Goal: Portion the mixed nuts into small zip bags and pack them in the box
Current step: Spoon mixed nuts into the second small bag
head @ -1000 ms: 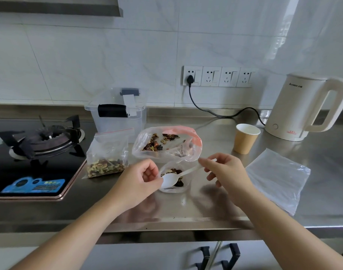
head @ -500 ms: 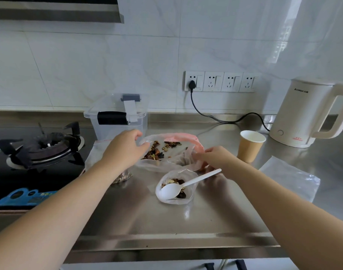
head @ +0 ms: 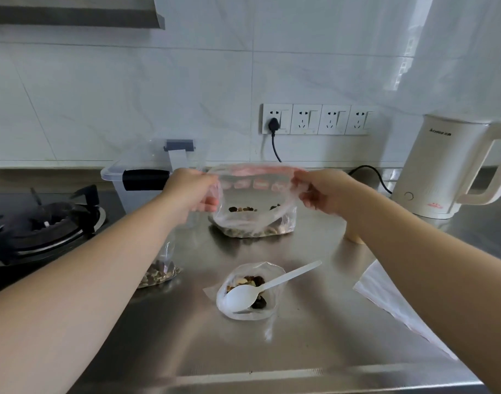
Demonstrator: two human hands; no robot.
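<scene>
The large clear bag of mixed nuts [head: 252,223] with a pink zip strip stands upright on the steel counter [head: 314,336]. My left hand [head: 191,191] pinches its top left corner and my right hand [head: 319,191] pinches its top right corner, stretching the mouth between them. In front lies a small open zip bag [head: 267,300] holding a few nuts, with a white plastic spoon [head: 260,291] resting in it. A filled small bag [head: 159,273] sits partly behind my left forearm. The clear lidded box [head: 135,177] stands behind my left hand.
A gas burner [head: 44,220] lies at the left. A white kettle [head: 445,172] stands at the right, its cord running to the wall sockets [head: 317,119]. A paper cup [head: 353,237] is mostly hidden by my right arm. Flat plastic bags [head: 385,294] lie at the right.
Both hands let go of the small bag and spoon, reached back to the large nut bag, and lifted its top edge so it stands upright.
</scene>
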